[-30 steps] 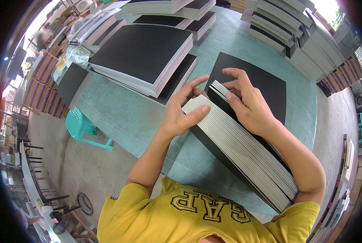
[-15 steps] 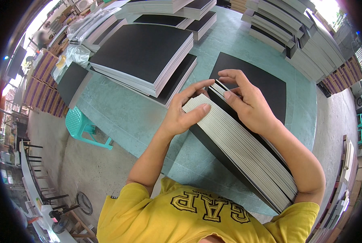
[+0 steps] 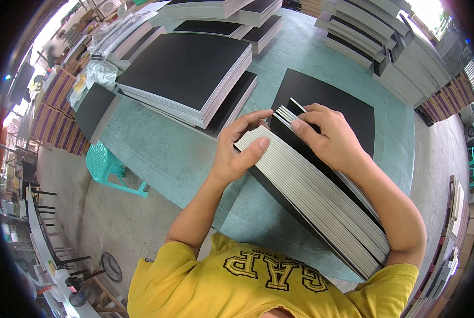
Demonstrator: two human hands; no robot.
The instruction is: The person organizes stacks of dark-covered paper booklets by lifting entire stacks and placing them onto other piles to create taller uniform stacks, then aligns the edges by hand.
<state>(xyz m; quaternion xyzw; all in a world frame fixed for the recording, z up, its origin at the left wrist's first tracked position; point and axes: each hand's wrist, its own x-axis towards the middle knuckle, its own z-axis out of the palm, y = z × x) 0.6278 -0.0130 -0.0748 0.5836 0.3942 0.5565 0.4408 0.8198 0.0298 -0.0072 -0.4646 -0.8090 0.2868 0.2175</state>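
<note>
A thick stack of black-faced boards with pale edges [image 3: 316,196] stands tilted on edge against my right arm, running from the middle of the table toward my body. My left hand [image 3: 237,151] grips its far end, thumb on the pale edges and fingers curled around the corner. My right hand [image 3: 327,135] pinches a few boards [image 3: 286,115] split off from the stack's right side, with a dark gap between. One board tip [image 3: 296,105] pokes out beyond these, by the right fingers, which are partly hidden. Beneath lies a flat black board [image 3: 348,106].
On the table [image 3: 194,153], a low pile of black boards [image 3: 186,69] lies left of my hands. Taller board piles [image 3: 353,32] stand at the far right, more at the back. A green plastic stool [image 3: 107,164] is beside the table's left edge. Striped bundles [image 3: 62,106] stand further left.
The boards under my right fingers have spread further from the main stack, and one tip now sticks out separately. My left hand has shifted slightly left with the stack's far end.
</note>
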